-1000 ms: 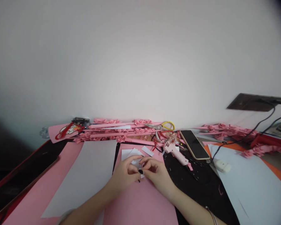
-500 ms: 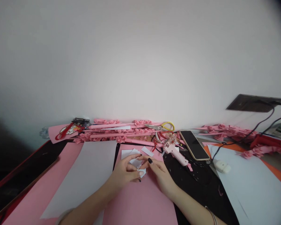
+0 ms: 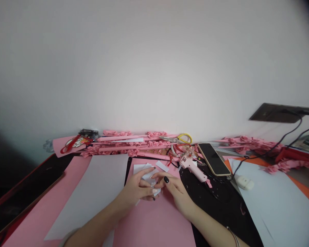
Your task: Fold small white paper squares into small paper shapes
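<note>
My left hand [image 3: 134, 188] pinches a small piece of white paper [image 3: 157, 192] between thumb and fingers, above a pink sheet [image 3: 154, 223]. From the other side my right hand [image 3: 179, 192] bends its fingers in on the same piece; its thumb has a dark nail. The fingers partly hide the paper, so its exact shape is unclear. Just behind my left fingers lie small white paper pieces [image 3: 138, 168]. A separate white paper strip [image 3: 162, 166] rests on the pink sheet beyond my right hand.
Pink paper flowers [image 3: 134, 153] on rolled stems lie along the wall, with yellow-handled scissors [image 3: 184, 138] on top. A pink glue gun [image 3: 194, 168] and a phone [image 3: 214, 159] are at the right. White sheets [image 3: 92, 192] lie left; a white case [image 3: 244, 182] sits right.
The white paper piece has turned slightly between my fingers, and a thin white edge now shows below my left hand. My right fingers have curled in a little.
</note>
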The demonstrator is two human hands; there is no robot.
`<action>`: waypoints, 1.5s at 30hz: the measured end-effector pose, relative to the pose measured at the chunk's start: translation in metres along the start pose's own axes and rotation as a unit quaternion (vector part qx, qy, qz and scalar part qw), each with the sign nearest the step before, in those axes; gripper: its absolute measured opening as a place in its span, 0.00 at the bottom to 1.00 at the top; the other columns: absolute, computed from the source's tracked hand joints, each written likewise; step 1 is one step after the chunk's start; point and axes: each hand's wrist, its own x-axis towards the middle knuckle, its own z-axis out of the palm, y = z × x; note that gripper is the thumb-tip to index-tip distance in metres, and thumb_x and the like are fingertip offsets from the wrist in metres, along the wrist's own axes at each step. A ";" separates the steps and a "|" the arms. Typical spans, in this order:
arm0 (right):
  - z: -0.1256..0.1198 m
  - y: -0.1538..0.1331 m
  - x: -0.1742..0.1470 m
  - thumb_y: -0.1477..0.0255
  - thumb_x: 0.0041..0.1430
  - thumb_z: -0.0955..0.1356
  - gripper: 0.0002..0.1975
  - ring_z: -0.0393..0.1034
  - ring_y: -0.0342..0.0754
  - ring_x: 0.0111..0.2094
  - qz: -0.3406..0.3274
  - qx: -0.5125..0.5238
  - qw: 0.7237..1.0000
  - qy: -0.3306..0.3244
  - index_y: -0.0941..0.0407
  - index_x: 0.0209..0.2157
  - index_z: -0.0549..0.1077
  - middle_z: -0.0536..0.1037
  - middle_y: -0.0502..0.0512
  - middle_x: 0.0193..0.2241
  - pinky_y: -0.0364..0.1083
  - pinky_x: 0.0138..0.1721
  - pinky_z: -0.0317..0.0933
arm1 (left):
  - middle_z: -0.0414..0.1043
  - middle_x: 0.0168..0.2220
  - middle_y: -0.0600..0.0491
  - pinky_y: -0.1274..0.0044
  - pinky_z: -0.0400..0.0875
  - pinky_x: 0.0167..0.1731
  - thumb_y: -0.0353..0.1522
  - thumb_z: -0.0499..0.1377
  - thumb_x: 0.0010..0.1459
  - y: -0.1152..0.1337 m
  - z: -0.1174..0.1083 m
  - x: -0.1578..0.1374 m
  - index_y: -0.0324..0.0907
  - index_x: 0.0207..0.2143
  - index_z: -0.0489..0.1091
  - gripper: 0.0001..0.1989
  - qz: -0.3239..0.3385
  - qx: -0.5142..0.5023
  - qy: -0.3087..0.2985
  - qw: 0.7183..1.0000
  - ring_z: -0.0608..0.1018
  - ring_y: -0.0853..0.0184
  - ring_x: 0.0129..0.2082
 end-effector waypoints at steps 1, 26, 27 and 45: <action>0.000 0.000 0.000 0.58 0.61 0.55 0.24 0.65 0.50 0.38 -0.002 -0.006 1.000 0.000 0.55 0.29 0.77 0.71 0.57 0.40 0.48 0.42 0.59 | 0.74 0.22 0.55 0.74 0.70 0.31 0.31 0.65 0.43 0.001 0.001 0.000 0.40 0.58 0.50 0.41 0.004 0.000 0.001 1.000 0.76 0.66 0.26; -0.004 0.002 0.000 0.79 0.59 0.56 0.10 0.61 0.44 0.24 -0.072 -0.341 0.924 -0.157 0.56 0.28 0.64 0.68 0.51 0.23 0.41 0.26 0.54 | 0.70 0.17 0.61 0.76 0.70 0.27 0.21 0.58 0.42 -0.011 0.002 0.001 0.42 0.53 0.56 0.33 0.044 0.134 -0.027 0.990 0.75 0.67 0.21; -0.003 0.003 -0.001 0.79 0.59 0.56 0.10 0.61 0.43 0.24 -0.069 -0.341 0.925 -0.152 0.56 0.27 0.64 0.67 0.51 0.23 0.41 0.26 0.54 | 0.71 0.18 0.60 0.76 0.70 0.27 0.21 0.59 0.42 -0.012 0.002 0.002 0.41 0.50 0.59 0.30 0.044 0.138 -0.027 0.989 0.75 0.67 0.21; 0.000 0.008 -0.004 0.76 0.58 0.59 0.08 0.57 0.42 0.24 -0.043 -0.346 0.933 -0.090 0.55 0.25 0.56 0.62 0.47 0.23 0.40 0.26 0.50 | 0.59 0.14 0.61 0.82 0.62 0.17 0.25 0.51 0.47 -0.011 0.006 -0.001 0.41 0.22 0.59 0.05 0.114 0.241 -0.020 0.964 0.68 0.73 0.15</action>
